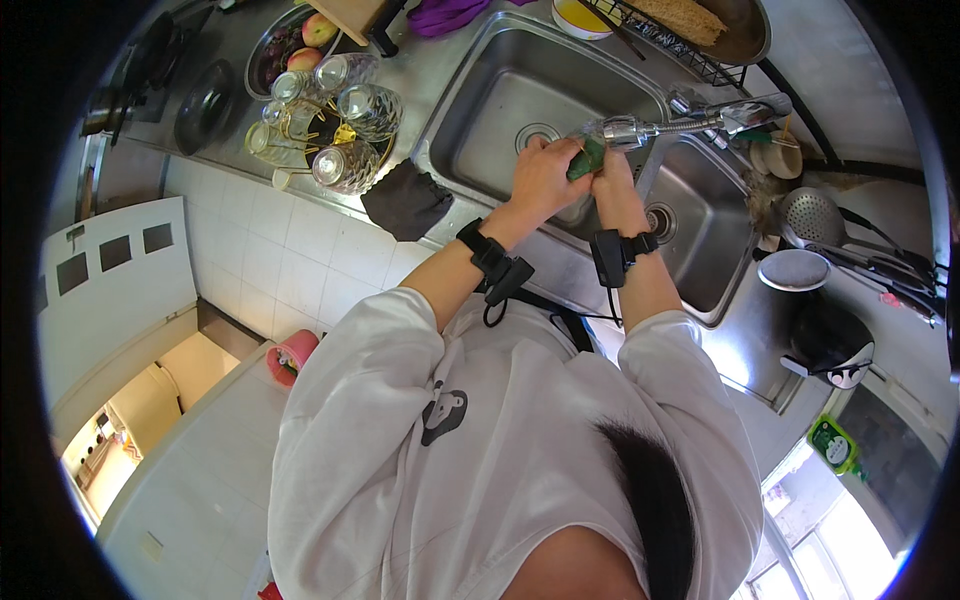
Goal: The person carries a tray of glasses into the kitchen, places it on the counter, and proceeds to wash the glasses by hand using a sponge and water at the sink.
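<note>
Under the head of the chrome faucet [624, 133], both my hands are close together over the large basin of the steel sink [495, 97]. Between them is a small green object [587, 159], mostly covered by fingers, so its kind is unclear. My left hand [550, 176] grips it from the left. My right hand [615, 182] holds its right side, with the fingertips hidden below the faucet head. Water appears to splash where the faucet meets the object.
Glass mugs [367, 109] crowd a rack on the left counter, beside a dark cloth [407, 200] at the edge. Behind them is a steel bowl of fruit [259, 64]. A yellow-filled bowl [581, 19] stands behind the sink. Utensils, including a skimmer [812, 216], lie right.
</note>
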Demonstrator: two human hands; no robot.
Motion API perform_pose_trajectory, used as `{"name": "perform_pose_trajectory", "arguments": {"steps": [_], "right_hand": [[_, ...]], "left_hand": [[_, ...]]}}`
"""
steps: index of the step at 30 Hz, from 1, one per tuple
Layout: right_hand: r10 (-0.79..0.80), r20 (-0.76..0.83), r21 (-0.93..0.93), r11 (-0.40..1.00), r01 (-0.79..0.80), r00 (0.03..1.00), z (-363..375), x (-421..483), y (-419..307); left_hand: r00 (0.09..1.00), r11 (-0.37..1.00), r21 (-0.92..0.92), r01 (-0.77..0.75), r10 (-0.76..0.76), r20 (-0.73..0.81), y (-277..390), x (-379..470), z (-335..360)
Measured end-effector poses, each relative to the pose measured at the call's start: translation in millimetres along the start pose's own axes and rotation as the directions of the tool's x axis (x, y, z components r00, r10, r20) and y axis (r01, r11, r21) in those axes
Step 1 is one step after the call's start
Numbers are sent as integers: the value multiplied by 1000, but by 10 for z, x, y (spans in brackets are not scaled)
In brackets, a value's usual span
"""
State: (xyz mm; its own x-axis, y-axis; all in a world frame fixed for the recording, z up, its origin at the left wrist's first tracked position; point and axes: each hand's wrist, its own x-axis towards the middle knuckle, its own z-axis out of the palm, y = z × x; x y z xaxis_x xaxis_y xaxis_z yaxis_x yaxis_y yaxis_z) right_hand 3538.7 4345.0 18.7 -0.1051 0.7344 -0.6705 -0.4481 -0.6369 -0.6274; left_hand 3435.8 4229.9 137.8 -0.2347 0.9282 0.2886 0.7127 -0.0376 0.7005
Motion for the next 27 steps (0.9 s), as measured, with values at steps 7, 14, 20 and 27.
{"name": "perform_pose_trajectory", "arguments": {"steps": [7,14,20,27], "right_hand": [[313,34,58,948,-314,949,55,-433,-65],[304,172,-28,952,-304,937,113,-581,-330],[385,120,-298,893,-337,915,156,-581,-586],[-532,422,-906,-211,367,734,-192,47,-1085]], "left_hand": [[995,999,45,24,-28,99,-210,-96,141],[979,950,258,-178,143,148,-134,86,119],[988,961,231,-151,145,43,-64,306,187],[994,1000,17,11,-9,-105,-65,359,218]]}}
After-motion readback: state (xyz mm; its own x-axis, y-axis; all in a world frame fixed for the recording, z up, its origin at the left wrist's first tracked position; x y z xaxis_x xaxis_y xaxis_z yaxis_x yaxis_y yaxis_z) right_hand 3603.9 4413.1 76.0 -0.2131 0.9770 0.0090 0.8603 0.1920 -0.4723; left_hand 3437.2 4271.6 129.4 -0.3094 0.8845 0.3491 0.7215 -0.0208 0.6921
